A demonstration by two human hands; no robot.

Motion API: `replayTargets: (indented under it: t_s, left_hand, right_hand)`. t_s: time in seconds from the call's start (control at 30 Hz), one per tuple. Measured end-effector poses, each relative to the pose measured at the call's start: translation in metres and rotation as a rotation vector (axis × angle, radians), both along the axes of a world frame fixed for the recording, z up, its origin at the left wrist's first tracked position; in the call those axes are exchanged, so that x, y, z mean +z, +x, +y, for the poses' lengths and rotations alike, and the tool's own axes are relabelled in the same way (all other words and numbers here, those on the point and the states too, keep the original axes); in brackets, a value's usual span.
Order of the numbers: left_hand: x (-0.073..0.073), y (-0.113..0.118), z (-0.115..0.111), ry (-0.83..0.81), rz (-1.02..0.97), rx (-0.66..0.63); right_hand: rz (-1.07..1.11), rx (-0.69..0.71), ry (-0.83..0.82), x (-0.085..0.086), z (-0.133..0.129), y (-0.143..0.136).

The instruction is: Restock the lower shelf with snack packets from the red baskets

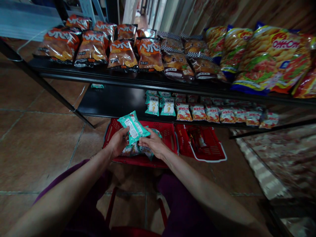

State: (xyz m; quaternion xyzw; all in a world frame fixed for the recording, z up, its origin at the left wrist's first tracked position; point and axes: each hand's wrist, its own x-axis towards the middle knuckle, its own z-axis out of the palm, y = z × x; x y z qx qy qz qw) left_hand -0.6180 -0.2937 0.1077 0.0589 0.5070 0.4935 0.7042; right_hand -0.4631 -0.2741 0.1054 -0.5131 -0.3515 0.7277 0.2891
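Note:
Between my two hands is a teal snack packet (pixel 134 127), its printed back turned up. My left hand (pixel 118 142) grips its left edge, thumb on top. At the lower right corner, my right hand (pixel 153 143) pinches the packet with thumb and fingers. Both hands are above a red shopping basket (pixel 170 136) on the floor. Inside it lie several more teal packets (pixel 130 150), partly hidden by my hands. On the lower shelf (pixel 113 102), teal packets (pixel 153 105) like the held one stand in rows.
Orange snack bags (pixel 93 49), brown bags (pixel 177 64) and big yellow-blue bags (pixel 264 62) fill the upper shelf (pixel 98 75). Small red-white packets (pixel 198 112) line the lower shelf's right side. A second red basket (pixel 213 141) with a white handle stands to the right.

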Motion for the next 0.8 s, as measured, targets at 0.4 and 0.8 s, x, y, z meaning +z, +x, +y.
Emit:
replayTargets:
  t_s: [0.4,0.8]
  left_hand:
    - [0.0024,0.0008,0.0009,0.002,0.241,0.139]
    - [0.0041,-0.0014,0.0008,0.025,0.207,0.136]
  right_hand:
    - [-0.213,0.116,0.402,-0.0094,0.0034,0.0052]
    - [-0.101,0.039,0.162,-0.0008,0.0038,0.0044]
